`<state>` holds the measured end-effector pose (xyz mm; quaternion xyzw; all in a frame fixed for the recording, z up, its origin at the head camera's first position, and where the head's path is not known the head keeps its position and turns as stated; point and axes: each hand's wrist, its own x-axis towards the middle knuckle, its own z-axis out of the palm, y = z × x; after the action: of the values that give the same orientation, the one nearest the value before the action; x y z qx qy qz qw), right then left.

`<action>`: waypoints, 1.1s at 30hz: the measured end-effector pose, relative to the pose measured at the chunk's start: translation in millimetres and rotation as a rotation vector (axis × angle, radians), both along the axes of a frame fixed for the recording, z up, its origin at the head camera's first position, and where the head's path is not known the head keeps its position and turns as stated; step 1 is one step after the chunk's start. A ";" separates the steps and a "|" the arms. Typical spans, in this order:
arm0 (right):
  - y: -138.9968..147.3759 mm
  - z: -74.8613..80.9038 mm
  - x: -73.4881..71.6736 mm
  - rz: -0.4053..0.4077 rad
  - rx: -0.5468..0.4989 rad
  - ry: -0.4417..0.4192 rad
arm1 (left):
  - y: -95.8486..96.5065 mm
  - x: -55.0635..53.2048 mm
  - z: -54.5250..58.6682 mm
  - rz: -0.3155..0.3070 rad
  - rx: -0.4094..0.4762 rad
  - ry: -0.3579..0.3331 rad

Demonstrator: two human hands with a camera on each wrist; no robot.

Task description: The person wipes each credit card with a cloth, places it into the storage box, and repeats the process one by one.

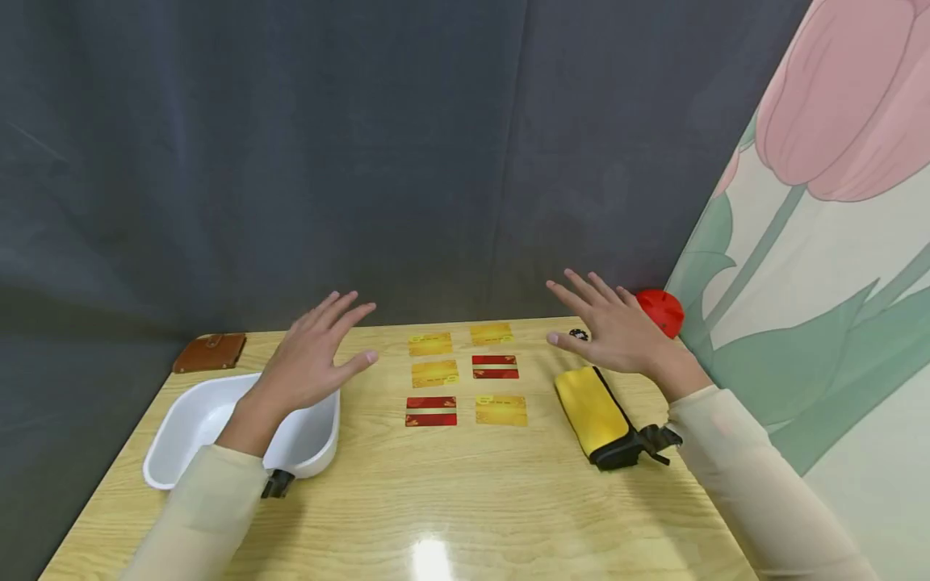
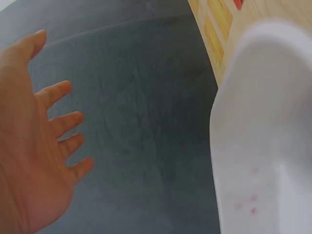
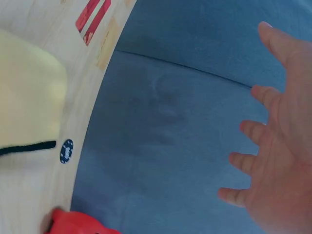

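Observation:
My left hand point(image 1: 308, 355) hovers over the white basin point(image 1: 328, 440), fingers spread and straight, holding nothing. In the left wrist view its palm and fingers stand apart from the basin's wall. On the right, my right hand point(image 1: 613, 331) is raised too, fingers spread, with nothing in it. Below it lie a yellow pouch-like thing with black edging point(image 1: 590, 407) and a black-and-white poker chip point(image 1: 579, 334). Between the hands, several cards lie flat in two columns: gold ones, such as a gold card point(image 1: 501, 410), and two red ones, a near red card point(image 1: 431, 411) and a farther red card point(image 1: 496, 367).
A brown leather wallet point(image 1: 211, 353) lies at the table's back left corner. Behind the right hand sits a red rounded object point(image 1: 663, 312), partly hidden. A dark curtain point(image 1: 436, 161) hangs along the back of the wooden table point(image 1: 508, 508); a flower-patterned wall point(image 1: 814, 323) stands at right.

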<state>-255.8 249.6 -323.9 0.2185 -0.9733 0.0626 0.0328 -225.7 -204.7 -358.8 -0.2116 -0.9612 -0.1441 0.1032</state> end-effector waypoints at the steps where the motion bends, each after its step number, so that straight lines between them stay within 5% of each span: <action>1: 0.6 -1.9 1.0 -0.004 -0.010 -0.006 | 2.7 0.3 -1.5 -0.009 0.018 -0.012; 15: 13.8 -32.1 17.2 -0.054 -0.119 -0.038 | 26.2 6.9 -22.8 -0.084 0.247 -0.205; 23: 17.2 -51.8 18.6 -0.060 -0.212 -0.035 | 38.4 11.8 -29.8 -0.119 0.300 -0.230; 33: 23.6 -73.5 22.6 -0.071 -0.304 -0.030 | 70.0 15.6 -61.3 -0.180 0.359 -0.321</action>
<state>-233.2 273.3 -397.4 0.1756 -0.9600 0.2114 0.0531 -210.1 -134.7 -420.1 -0.2488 -0.9017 -0.3526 -0.0280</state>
